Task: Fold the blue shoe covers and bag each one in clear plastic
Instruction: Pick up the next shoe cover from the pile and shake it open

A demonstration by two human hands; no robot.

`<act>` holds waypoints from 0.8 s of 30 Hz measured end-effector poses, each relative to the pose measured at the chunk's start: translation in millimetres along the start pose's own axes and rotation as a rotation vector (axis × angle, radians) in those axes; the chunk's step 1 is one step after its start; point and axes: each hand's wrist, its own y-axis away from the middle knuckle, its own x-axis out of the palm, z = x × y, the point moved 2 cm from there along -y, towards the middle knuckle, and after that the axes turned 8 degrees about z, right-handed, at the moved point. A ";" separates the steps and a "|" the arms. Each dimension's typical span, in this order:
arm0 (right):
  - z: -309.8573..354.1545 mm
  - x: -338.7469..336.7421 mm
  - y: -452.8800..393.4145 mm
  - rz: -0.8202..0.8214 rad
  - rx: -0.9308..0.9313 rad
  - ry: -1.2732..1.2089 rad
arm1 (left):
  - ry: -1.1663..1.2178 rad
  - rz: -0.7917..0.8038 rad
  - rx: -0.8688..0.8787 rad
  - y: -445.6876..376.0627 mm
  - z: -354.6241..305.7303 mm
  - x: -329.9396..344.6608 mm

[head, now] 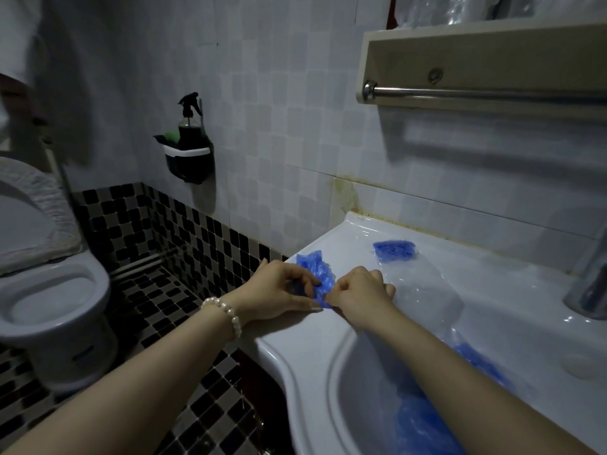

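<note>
- A white sink (328, 326) fills the lower right, with loose blue covers (423, 425) heaped in its bowl
- A clear bag (423, 290) lies flat on the rim, and a bagged cover (394, 250) is seen behind it
- One shoe cover (317, 269) is pinched on the rim's left edge by the left hand (279, 290) and the right hand (361, 292), fingers curled, hands close together

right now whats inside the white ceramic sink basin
A heap of crumpled blue plastic shoe covers lies in the white ceramic sink basin, partly under clear plastic. The right forearm crosses over it, hiding the drain and the rest.
</note>
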 end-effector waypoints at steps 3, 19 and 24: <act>-4.5 -1.3 3.6 -0.056 -0.042 -0.087 | -0.052 0.004 -0.005 -0.3 -0.3 -0.2; 4.2 -9.5 1.1 0.088 -0.066 -0.007 | 0.048 -0.017 0.002 1.9 -5.7 1.9; -2.4 1.2 7.1 -0.055 -0.213 -0.190 | 0.130 -0.053 0.020 2.6 -8.3 1.6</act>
